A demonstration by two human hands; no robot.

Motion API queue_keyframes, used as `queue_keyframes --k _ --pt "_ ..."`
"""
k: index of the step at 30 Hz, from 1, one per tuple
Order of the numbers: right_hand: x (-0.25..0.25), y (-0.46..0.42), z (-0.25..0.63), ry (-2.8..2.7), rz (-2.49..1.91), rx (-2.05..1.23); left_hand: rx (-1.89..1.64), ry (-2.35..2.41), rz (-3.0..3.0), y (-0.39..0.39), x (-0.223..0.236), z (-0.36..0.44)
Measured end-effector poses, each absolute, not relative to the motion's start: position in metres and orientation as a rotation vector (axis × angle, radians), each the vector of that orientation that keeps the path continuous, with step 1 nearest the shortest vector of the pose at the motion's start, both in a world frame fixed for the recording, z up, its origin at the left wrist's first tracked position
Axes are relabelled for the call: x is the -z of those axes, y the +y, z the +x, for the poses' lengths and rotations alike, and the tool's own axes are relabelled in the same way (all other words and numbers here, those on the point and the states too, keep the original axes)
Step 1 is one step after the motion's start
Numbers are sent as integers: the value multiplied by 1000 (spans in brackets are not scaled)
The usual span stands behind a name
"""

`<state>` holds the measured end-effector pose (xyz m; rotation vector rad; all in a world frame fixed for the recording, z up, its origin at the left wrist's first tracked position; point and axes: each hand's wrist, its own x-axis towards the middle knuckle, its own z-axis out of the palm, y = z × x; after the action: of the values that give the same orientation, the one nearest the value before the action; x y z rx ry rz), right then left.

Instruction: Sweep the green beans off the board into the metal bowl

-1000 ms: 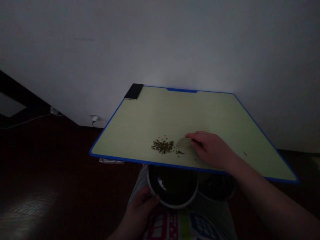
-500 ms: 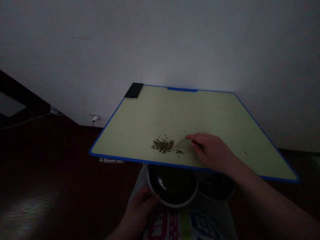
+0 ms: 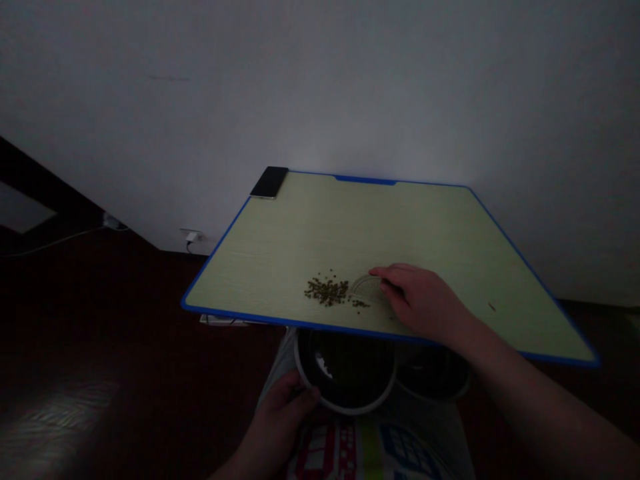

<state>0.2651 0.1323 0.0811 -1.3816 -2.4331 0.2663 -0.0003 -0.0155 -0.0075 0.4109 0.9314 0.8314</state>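
My right hand (image 3: 420, 300) pinches a clear, half-round protractor (image 3: 367, 287) that lies on or just above the table top. Left of the protractor's curved edge is a loose pile of small brown-green beans or grains (image 3: 326, 291), with a few stray ones (image 3: 360, 304) just below it. My left hand (image 3: 286, 407) grips the rim of a dark bowl (image 3: 350, 408) with a pale edge, held on the lap under the table's front edge. A second dark bowl (image 3: 435, 375) sits to its right, partly covered by my right forearm.
The pale folding table (image 3: 400, 227) has a blue border and stands against a grey wall (image 3: 320, 87). A black phone (image 3: 270, 182) lies at its far left corner. A small brown sliver (image 3: 492, 307) rests toward the right. A plug (image 3: 192, 237) sits in the wall at left.
Hardly anything differs. The protractor and my right hand have shifted very slightly to the left; my left hand stays on the bowl.
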Motion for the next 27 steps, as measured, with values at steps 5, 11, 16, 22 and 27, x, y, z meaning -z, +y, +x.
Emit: queue_keyframes --k 5,11,16,22,27 --pt "-81 135 264 -2449 -1369 -299 -853 993 406 -16 8 1" --pt "-82 146 255 -2506 -1301 -355 -849 1028 409 -16 5 1" --pt "-88 148 252 -2556 -1264 -411 -858 990 431 -16 4 1" --pt "-91 142 256 -2580 -1200 -443 -867 1004 417 -16 5 2" --pt "-89 137 262 -2587 -1206 -413 -863 1010 403 -17 2 3"
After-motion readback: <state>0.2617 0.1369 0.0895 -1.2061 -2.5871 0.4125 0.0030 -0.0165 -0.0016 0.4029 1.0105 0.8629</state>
